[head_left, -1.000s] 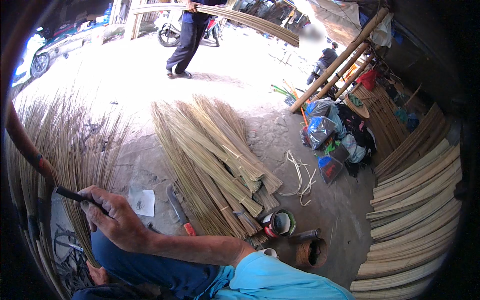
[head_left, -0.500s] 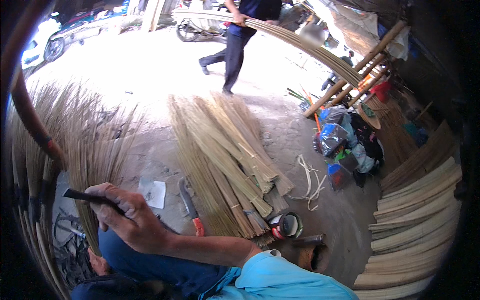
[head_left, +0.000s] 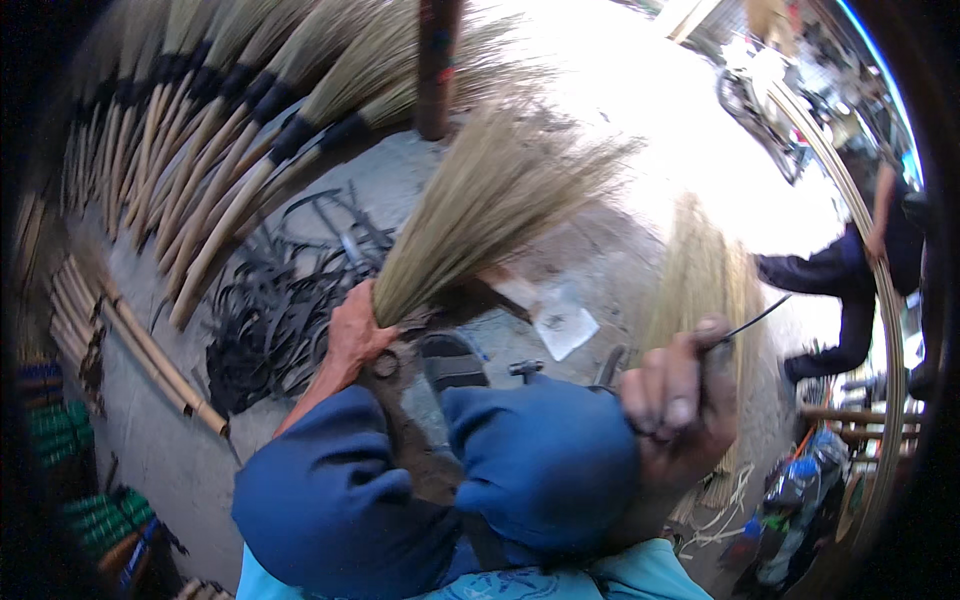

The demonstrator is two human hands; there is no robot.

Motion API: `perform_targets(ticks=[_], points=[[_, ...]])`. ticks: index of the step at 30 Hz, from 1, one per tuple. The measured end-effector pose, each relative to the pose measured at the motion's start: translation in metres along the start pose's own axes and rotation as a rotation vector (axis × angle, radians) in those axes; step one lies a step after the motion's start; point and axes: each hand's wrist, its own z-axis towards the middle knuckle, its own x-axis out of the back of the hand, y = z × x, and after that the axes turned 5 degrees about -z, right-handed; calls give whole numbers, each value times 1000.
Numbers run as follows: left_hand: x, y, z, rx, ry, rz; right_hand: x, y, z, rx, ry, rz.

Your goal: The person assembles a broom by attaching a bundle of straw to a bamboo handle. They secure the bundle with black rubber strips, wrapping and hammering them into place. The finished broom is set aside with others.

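Observation:
My left hand (head_left: 355, 328) is closed around the lower end of a bundle of broom grass (head_left: 475, 205), whose feathery tips fan out up and to the right. Above my right knee, my right hand (head_left: 680, 398) has its fingers curled in a fist. A thin black strip (head_left: 757, 319) sticks out of it, apart from the bundle; the part inside the fist is hidden. Beside my left hand lies a tangled heap of black strips (head_left: 270, 315) on the floor. A small hammer (head_left: 526, 370) shows just beyond my right knee.
Finished brooms (head_left: 225, 225) with pale handles and black bindings lie at the far left. Bamboo poles (head_left: 160, 355) lie nearer. A white sheet (head_left: 565, 328) and more grass bundles (head_left: 705, 270) are ahead and right. A post (head_left: 436, 70) stands beyond. Another person (head_left: 850, 260) carries long slats.
The view has swung left, bringing the brooms and black strip heap into sight. My right hand with the strip has moved from beside the bundle to the right, away from it.

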Motion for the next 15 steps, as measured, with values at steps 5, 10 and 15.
perform_targets(ticks=[5,10,15], points=[[7,-13,19,112,-186,-200,58,58,35,-211,293,-340],[0,-4,19,3,1,-98,142,177,29,-776,348,-540],[-2,-7,20,-37,-201,-209,177,264,9,-1036,267,-601]])
